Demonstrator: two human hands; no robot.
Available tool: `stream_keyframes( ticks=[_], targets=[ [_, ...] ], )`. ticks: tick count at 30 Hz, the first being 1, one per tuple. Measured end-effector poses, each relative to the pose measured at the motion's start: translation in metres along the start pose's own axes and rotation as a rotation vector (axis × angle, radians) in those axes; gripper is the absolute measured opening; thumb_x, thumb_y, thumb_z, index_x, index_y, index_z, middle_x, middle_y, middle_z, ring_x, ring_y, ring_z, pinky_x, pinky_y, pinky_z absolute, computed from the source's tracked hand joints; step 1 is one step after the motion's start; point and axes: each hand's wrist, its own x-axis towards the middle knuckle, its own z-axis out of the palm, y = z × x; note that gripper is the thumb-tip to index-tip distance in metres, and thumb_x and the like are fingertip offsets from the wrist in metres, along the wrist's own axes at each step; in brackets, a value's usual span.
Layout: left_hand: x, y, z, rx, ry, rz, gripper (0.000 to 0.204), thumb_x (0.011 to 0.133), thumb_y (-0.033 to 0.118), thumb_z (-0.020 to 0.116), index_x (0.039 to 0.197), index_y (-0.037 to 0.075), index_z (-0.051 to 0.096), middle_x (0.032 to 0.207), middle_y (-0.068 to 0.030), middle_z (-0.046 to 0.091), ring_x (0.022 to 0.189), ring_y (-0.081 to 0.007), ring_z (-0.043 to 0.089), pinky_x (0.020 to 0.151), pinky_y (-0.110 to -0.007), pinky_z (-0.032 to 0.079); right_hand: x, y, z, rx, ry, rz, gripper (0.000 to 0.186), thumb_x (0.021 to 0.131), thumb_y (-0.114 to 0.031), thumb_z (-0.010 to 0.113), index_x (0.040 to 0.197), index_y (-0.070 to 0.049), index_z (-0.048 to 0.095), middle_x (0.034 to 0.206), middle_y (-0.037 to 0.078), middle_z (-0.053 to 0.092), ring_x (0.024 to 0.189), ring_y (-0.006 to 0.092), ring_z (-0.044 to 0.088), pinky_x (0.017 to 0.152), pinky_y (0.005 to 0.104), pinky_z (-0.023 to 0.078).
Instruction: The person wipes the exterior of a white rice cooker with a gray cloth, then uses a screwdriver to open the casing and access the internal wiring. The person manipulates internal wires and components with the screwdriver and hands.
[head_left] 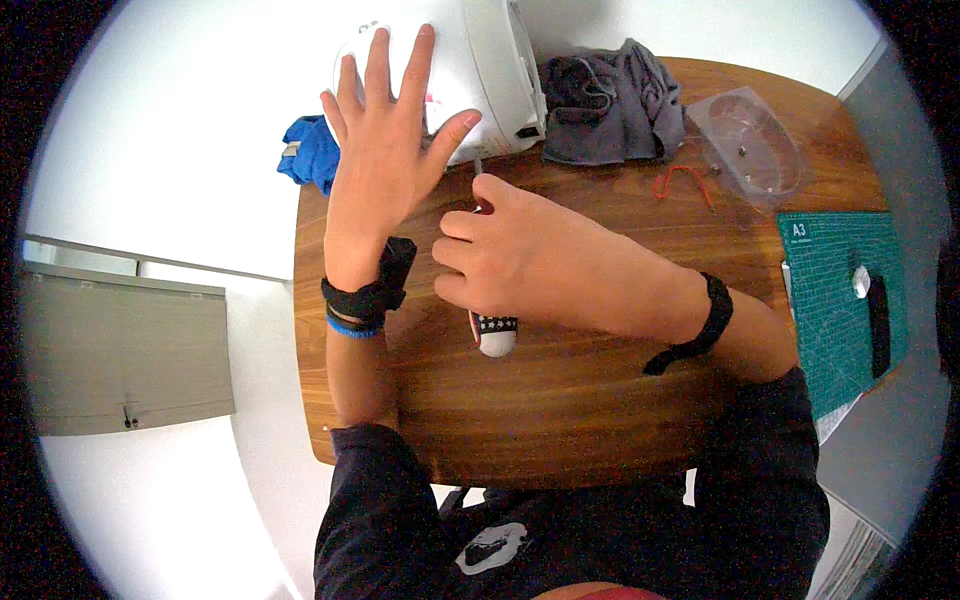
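Note:
My left hand (385, 150) rests on a white rounded appliance (480, 60), which looks like a rice cooker, at the far edge of the table. Its fingers are spread and it grips nothing. Just right of it, my right hand (490, 245) is wrapped round a screwdriver (497, 337). The handle's white rounded end and star-patterned band stick out below the fist. A short piece of the shaft shows above the thumb, pointing at the appliance's near side. Whether the tip touches the appliance, I cannot tell.
Blue cloth (312, 150) lies left of the appliance, dark grey cloth (620, 105) right of it. Farther right are a red cord (685, 172), a clear plastic tray (755, 130) with small parts, and a green cutting mat (835, 300) bearing a black strip (879, 325) and a small white item (860, 282).

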Motion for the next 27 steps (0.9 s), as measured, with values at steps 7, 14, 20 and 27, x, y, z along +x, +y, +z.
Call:
stream_keyframes(
  ticks=[7,14,20,27],
  targets=[
    [0.0,0.002,0.0,-0.008,0.001,-0.007,0.086,0.101,0.065,0.064,0.171,0.023,0.037,0.173,-0.027,0.029,0.149,-0.0665,0.031,0.113,-0.085,0.025,-0.007,0.0,-0.001,-0.019,0.046,0.043,0.005,0.091,-0.022,0.071,0.094,-0.018,0.07,0.097,-0.003,0.066,0.104,0.0173,0.063,0.092,0.0388,0.048],
    [-0.002,0.0,0.001,-0.008,0.003,-0.007,0.086,0.101,0.064,0.065,0.171,0.021,0.036,0.172,-0.0279,0.03,0.149,-0.0671,0.03,0.113,-0.085,0.025,-0.007,0.001,-0.018,-0.006,-0.001,0.034,0.01,0.093,-0.021,0.069,0.101,-0.017,0.073,0.1,-0.001,0.069,0.107,0.019,0.066,0.097,0.0398,0.048],
    [0.0,0.004,0.001,0.0,-0.005,-0.017,0.086,0.101,0.064,0.065,0.17,0.02,0.037,0.172,-0.0283,0.029,0.15,-0.0674,0.029,0.113,-0.086,0.024,-0.01,0.002,-0.015,-0.025,-0.01,0.049,0.01,0.092,-0.022,0.069,0.1,-0.017,0.073,0.1,-0.001,0.069,0.108,0.0192,0.066,0.098,0.04,0.048],
    [-0.001,0.004,0.001,0.015,-0.004,-0.021,0.087,0.101,0.064,0.065,0.17,0.02,0.036,0.172,-0.0289,0.029,0.15,-0.0677,0.028,0.113,-0.086,0.024,-0.012,0.004,-0.019,-0.002,-0.032,0.06,0.01,0.091,-0.021,0.07,0.099,-0.017,0.074,0.102,-0.001,0.069,0.11,0.0194,0.065,0.1,0.0396,0.047]
  ],
)
